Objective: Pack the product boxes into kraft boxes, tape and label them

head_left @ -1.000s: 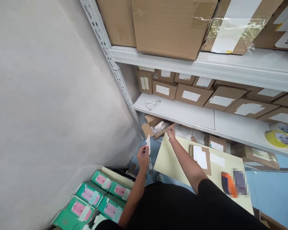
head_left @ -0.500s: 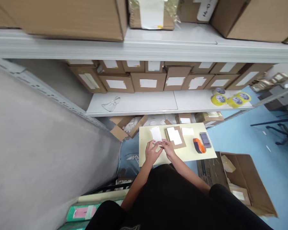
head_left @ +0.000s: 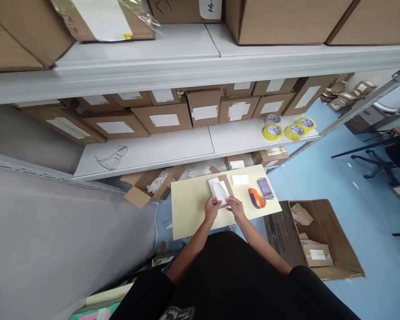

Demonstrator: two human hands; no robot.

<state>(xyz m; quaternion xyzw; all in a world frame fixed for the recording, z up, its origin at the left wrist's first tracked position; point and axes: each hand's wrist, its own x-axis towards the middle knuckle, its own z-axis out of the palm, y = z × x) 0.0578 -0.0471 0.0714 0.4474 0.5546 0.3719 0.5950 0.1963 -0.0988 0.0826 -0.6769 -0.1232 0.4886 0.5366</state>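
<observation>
Over at the pale yellow worktop, two bare hands are working close together above a flat brown cardboard box! The left hand has its fingers pinched on the lower left corner of a small white paper sheet, and that sheet lies across the face of the box, though whether it is touching all over I can't tell. Now the right hand, fingers bent and narrow at the sheet's lower right corner; from where I stand, I can't make out whether they grip paper or box. Just beside the box, a white rectangular label lies flat, then an orange-and-dark tape dispenser, and next to that, a purple object, blurred into blocks. Up on the white shelf, yellow tape rolls sit near the right end
</observation>
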